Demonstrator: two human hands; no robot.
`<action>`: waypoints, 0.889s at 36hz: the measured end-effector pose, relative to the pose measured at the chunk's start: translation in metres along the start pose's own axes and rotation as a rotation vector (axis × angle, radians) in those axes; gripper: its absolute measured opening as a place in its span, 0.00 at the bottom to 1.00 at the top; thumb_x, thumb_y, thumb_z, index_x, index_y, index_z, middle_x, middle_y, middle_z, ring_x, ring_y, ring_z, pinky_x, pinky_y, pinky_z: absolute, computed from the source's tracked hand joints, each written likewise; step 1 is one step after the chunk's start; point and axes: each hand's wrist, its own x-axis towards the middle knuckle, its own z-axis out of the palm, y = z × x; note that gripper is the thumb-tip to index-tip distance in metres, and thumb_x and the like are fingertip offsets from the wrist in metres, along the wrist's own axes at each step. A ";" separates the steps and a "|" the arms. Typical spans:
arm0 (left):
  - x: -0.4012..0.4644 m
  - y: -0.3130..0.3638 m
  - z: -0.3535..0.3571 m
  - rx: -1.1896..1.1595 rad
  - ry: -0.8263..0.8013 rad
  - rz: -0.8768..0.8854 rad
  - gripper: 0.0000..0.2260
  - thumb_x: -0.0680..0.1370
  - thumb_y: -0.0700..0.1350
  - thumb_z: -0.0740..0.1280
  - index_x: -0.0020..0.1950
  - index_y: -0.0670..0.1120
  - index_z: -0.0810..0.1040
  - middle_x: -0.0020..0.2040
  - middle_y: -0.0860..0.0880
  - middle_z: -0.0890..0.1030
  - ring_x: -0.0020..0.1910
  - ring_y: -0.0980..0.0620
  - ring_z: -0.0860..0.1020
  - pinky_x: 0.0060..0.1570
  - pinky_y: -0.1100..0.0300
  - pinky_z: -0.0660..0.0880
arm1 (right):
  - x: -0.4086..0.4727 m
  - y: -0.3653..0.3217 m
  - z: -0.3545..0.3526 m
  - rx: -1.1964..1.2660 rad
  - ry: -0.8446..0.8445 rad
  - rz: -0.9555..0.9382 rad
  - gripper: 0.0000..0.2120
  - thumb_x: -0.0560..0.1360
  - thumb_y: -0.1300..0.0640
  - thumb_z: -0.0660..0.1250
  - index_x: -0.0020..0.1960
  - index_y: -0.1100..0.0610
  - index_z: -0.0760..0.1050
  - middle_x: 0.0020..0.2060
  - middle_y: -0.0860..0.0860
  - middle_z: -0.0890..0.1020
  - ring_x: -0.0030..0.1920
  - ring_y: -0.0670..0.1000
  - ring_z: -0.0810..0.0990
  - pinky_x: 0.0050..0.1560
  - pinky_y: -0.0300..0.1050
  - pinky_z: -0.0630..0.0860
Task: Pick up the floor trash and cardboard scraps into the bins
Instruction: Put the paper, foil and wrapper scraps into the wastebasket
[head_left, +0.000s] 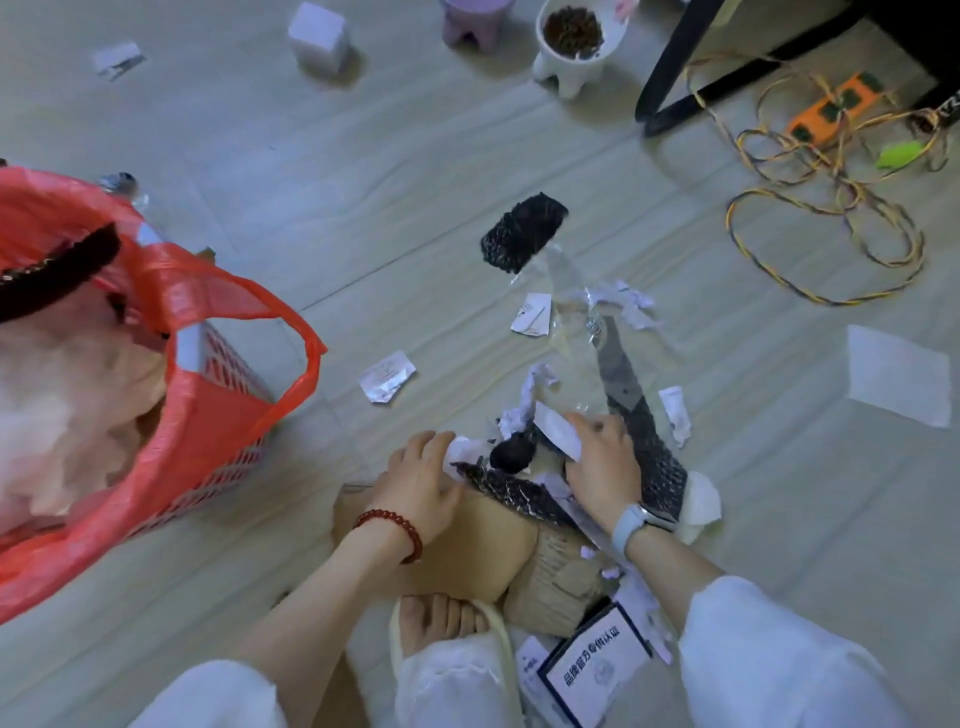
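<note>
left hand palm down, fingers curled over crumpled white paper at the cardboard scrap's far edge. right hand pinches a white paper strip beside black mesh wrap. scraps spread toward 12 o'clock; bare floor beyond. red-bagged bin at 9 o'clock, near. cable tangle at 2 o'clock, well apart.

hands 2 | red bin 1 | pet bowls 2 | power strip 1
</note>
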 end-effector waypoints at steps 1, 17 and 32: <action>0.000 -0.001 -0.001 -0.022 0.007 0.003 0.27 0.77 0.49 0.61 0.74 0.51 0.55 0.75 0.48 0.56 0.71 0.46 0.59 0.69 0.50 0.63 | 0.000 0.000 0.000 0.105 0.000 -0.008 0.26 0.73 0.65 0.61 0.69 0.51 0.66 0.63 0.58 0.68 0.60 0.62 0.70 0.54 0.51 0.72; 0.019 0.055 0.015 0.052 0.056 0.220 0.33 0.73 0.61 0.60 0.74 0.64 0.45 0.76 0.52 0.38 0.75 0.45 0.39 0.72 0.40 0.44 | -0.023 0.061 -0.067 0.376 0.278 0.171 0.22 0.71 0.58 0.63 0.65 0.58 0.68 0.57 0.56 0.76 0.59 0.60 0.70 0.58 0.50 0.69; 0.035 0.055 0.052 0.498 0.045 0.225 0.21 0.76 0.60 0.60 0.65 0.53 0.66 0.73 0.45 0.56 0.72 0.38 0.52 0.60 0.44 0.61 | -0.031 0.070 0.003 0.031 0.072 0.211 0.34 0.71 0.62 0.66 0.71 0.43 0.60 0.70 0.58 0.59 0.63 0.63 0.63 0.58 0.51 0.65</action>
